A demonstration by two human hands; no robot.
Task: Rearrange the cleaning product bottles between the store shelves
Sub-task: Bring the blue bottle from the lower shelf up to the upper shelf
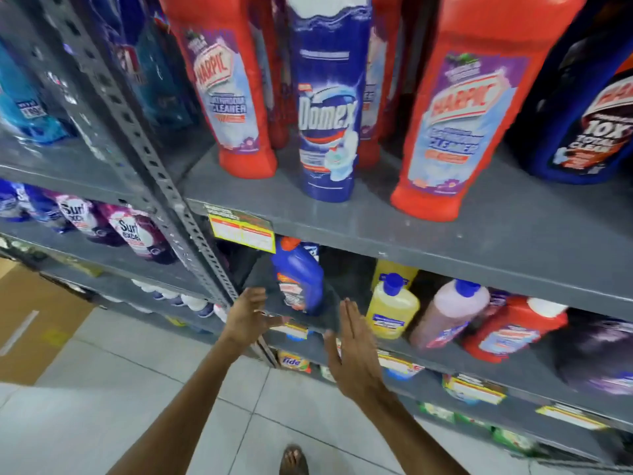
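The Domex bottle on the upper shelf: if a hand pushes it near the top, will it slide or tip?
The Domex bottle is tall and narrow on a small base, so it would probably tip rather than slide. It stands near the shelf edge, so it might fall off. Its glossy plastic may be slippery.

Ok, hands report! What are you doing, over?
Left hand open, empty. Right hand open, empty. Both flank the blue bottle on the lower shelf, not touching. Nothing between.

On the upper shelf point(445, 231), the Domex bottle point(327, 108) stands between two Harpic bottles point(226, 87).
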